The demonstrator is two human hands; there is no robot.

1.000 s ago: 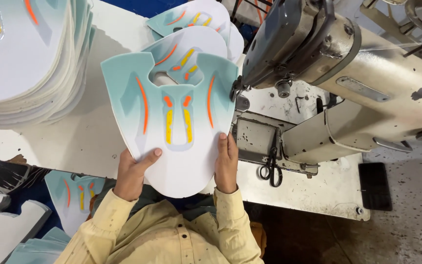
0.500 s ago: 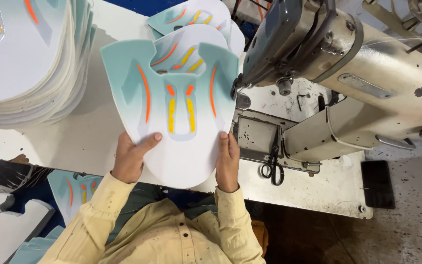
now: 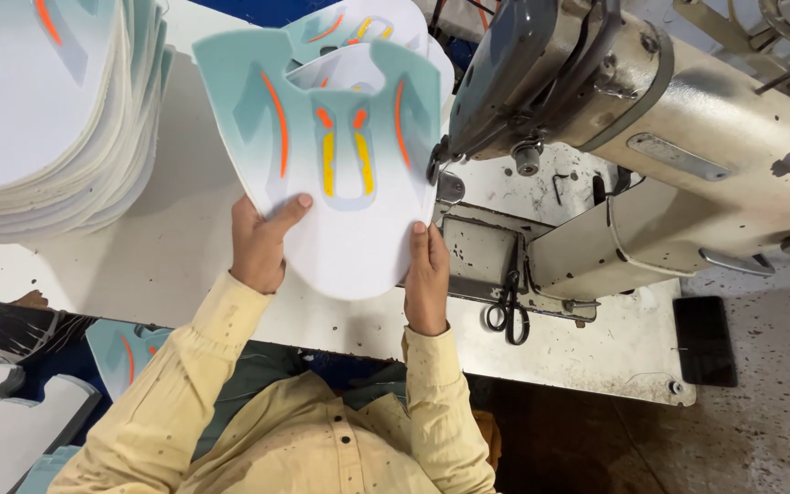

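At centre frame, left hand pinches the lower left edge of a flat printed panel: thumb lies across the front face, other fingers are hidden behind it. Right hand grips the lower right edge, thumb on the front, fingers wrapped behind; their spread can't be told. Panel is held up off the table, roughly flat to the camera: white rounded bottom, fading to teal at the top, U-shaped notch in the upper edge, two orange curved stripes at the sides, two short orange marks and a yellow loop in the middle. Just behind it lie more panels of the same print on the white table. Far left, a tall stack of the same pieces, white faces up. Right of the panel, touching or nearly touching its edge, the head of a grey-and-cream sewing machine, paint chipped. Black scissors hang off the table's front edge below it. Both sleeves are pale yellow. More teal pieces sit lower left under the table.
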